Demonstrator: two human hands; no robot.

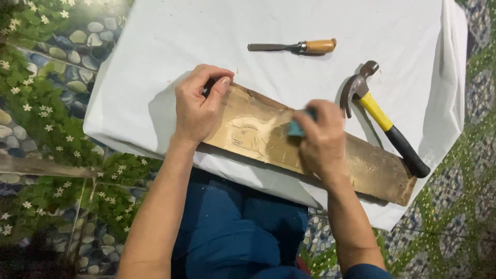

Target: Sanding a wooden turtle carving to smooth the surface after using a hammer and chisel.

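Wooden board [361, 165] is lying slantwise across the white-covered table [155, 46], its near corner overhanging the front edge. Left hand [197, 106] is pinching the board's far end; right hand [321, 138] is pressing a teal block [295, 129] against a carved outline. Hammer [380, 116] is touching the board's right side; chisel [294, 47] is lying well apart.

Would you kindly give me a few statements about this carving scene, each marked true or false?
1. The left hand grips the plank's end. True.
2. The right hand holds the hammer. False: it presses a small blue block on the plank; the hammer lies beside it.
3. The chisel lies untouched on the white cloth. True.
4. The chisel's handle is yellow and black. False: it is wooden; the hammer's is yellow and black.
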